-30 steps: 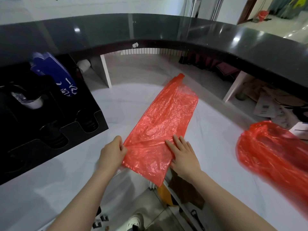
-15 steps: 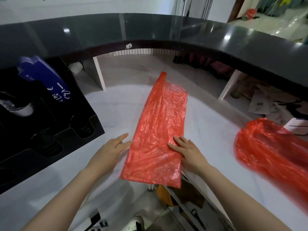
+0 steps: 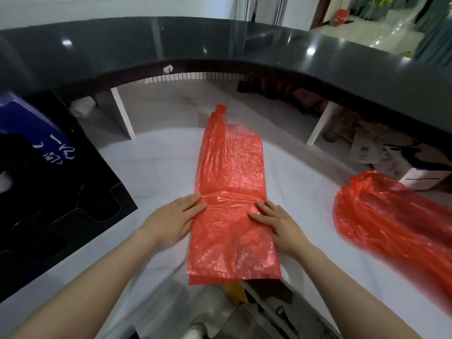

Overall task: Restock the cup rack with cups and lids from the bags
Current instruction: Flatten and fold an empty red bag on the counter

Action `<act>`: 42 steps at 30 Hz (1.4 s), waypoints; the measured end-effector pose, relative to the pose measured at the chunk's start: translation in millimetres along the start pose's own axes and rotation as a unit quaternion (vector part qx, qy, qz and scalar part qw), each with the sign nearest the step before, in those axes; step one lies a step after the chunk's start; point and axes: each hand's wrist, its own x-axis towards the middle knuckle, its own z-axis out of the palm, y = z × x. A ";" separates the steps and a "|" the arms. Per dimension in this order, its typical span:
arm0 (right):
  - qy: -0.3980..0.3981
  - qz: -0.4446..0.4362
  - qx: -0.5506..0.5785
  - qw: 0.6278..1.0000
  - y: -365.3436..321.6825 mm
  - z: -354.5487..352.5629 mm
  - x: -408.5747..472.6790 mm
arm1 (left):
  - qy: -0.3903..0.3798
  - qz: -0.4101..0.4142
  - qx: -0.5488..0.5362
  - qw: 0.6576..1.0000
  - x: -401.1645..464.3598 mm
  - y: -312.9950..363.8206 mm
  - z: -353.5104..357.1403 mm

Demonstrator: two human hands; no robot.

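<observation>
Hands flat, fingers straight: your left hand (image 3: 175, 220) and right hand (image 3: 277, 223) press the empty red bag (image 3: 231, 192) between them on the surface (image 3: 156, 162). Near end overhangs the edge; ease off and it may slide to the floor.

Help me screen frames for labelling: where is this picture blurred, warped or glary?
Head view: the second red bag at right is smeared by motion blur; the flat red bag is sharp; the wide lens bows the dark counter into an arc; lamp glare dots it.
</observation>
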 end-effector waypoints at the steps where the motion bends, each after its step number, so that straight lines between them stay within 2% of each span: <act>1: 0.001 -0.006 0.005 1.000 -0.4 -0.7 -0.4 | 0.000 -0.005 -0.010 1.000 -1.5 0.4 1.3; 6: 0.071 0.003 0.076 0.995 -1.4 1.8 -7.7 | 0.053 -0.037 -0.059 0.996 -3.9 1.8 3.3; 8: 0.101 0.014 0.105 0.989 -2.1 2.1 -8.6 | 0.105 -0.006 -0.055 0.993 -9.1 4.5 2.4; 12: 0.096 0.014 0.086 0.992 -3.9 1.0 -4.9 | 0.197 0.094 -0.001 0.976 -12.1 7.8 5.2; 14: 0.093 0.020 0.078 0.992 -4.1 0.5 -4.0 | 0.216 0.089 0.008 0.972 -12.4 8.3 8.5; 21: 0.078 0.038 0.068 0.994 -4.6 0.0 -3.2 | 0.172 0.058 -0.021 0.983 -19.2 7.0 -3.2; 25: 0.060 0.036 0.046 0.997 -3.6 0.5 -2.0 | 0.186 -0.049 -0.104 0.976 -18.2 8.0 -12.6; 27: 0.057 0.035 0.042 0.997 -4.6 1.5 -1.7 | 0.185 -0.076 -0.107 0.974 -3.1 15.5 -18.9; 31: 0.047 0.031 0.038 0.998 -5.0 0.2 -2.6 | 0.084 -0.048 -0.045 0.994 41.5 31.4 -17.6; 33: 0.040 0.018 0.020 0.999 -5.1 0.7 -4.1 | 0.023 -0.103 -0.015 0.994 50.9 31.3 -3.6; 35: 0.037 0.004 0.007 0.999 -6.5 1.9 -5.7 | 0.001 -0.158 -0.018 0.987 49.6 28.4 9.9; 42: 0.042 -0.007 -0.019 0.999 -10.0 -0.6 -6.0 | 0.040 -0.209 -0.057 0.975 38.6 24.4 14.7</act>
